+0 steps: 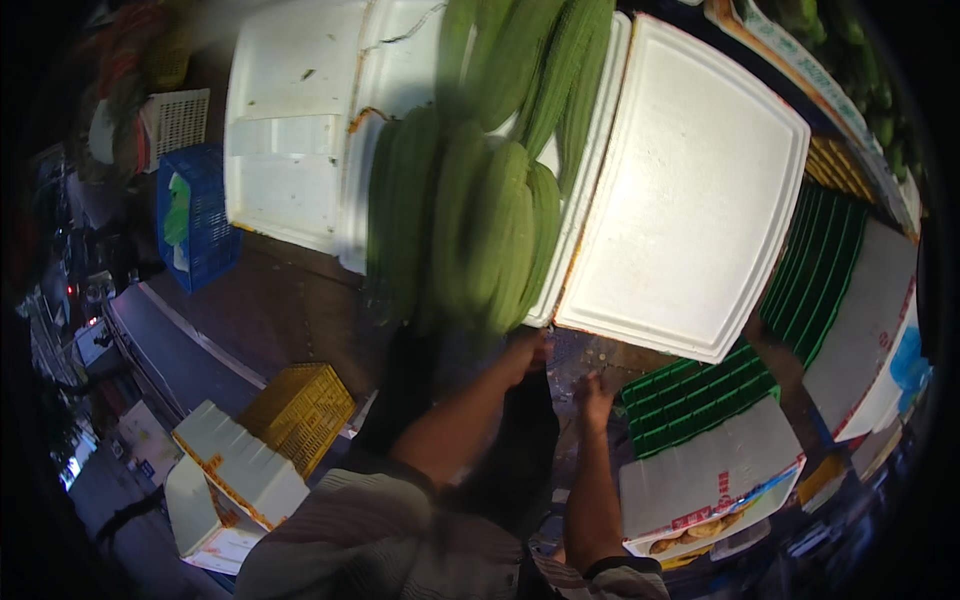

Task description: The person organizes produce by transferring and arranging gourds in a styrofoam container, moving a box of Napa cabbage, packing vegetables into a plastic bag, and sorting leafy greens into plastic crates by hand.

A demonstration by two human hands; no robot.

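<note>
My left hand [531, 351] is at the near edge of the white foam boxes, just below the green gourds. It is blurred, and I cannot make out whether its fingers grip the edge. Long green gourds, probably luffas [480, 217], lie piled on white foam lids [289, 142]. To their right is a white foam lid with a raised rim [679, 187], its surface bare. Below that lid's near edge, my right hand [594, 394] hangs with curled fingers. Nothing plainly shows in it. A green plastic crate [697, 397] stands close to its right.
A blue crate [201, 217] stands at the left. Nearer are a yellow crate [307, 409] and white foam boxes [232, 480]. On the right are a printed carton [705, 472], another green crate [821, 255] and a grey-topped box [862, 322]. More green produce [862, 67] sits at the top right.
</note>
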